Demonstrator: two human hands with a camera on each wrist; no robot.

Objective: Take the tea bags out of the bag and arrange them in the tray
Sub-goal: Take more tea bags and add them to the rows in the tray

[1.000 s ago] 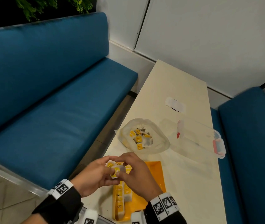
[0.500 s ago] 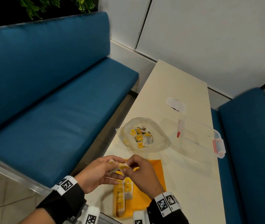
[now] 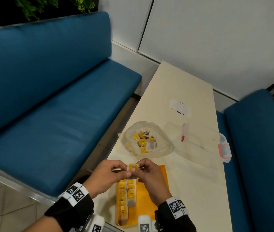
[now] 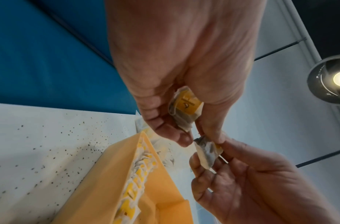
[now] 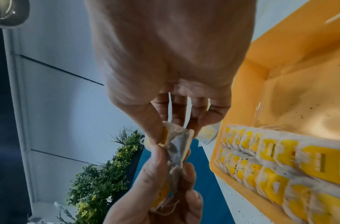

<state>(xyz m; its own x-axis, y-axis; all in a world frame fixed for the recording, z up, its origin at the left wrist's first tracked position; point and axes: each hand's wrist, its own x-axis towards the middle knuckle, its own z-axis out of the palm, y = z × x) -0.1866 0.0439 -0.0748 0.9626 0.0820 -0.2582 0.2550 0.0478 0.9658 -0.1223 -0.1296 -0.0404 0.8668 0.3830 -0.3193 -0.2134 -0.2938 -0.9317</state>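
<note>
Yellow-tagged tea bag (image 3: 131, 168) pinched between both hands' fingers (image 3: 138, 166) above tray (image 3: 162, 178).

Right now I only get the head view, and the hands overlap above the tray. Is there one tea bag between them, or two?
Observer: Two. The left wrist view shows the left hand holding a tea bag and the right hand pinching a second tea bag.
Operator: Any spill I can't see?
Observer: Yes. The same view shows dark specks scattered on the table beside the tray.
</note>
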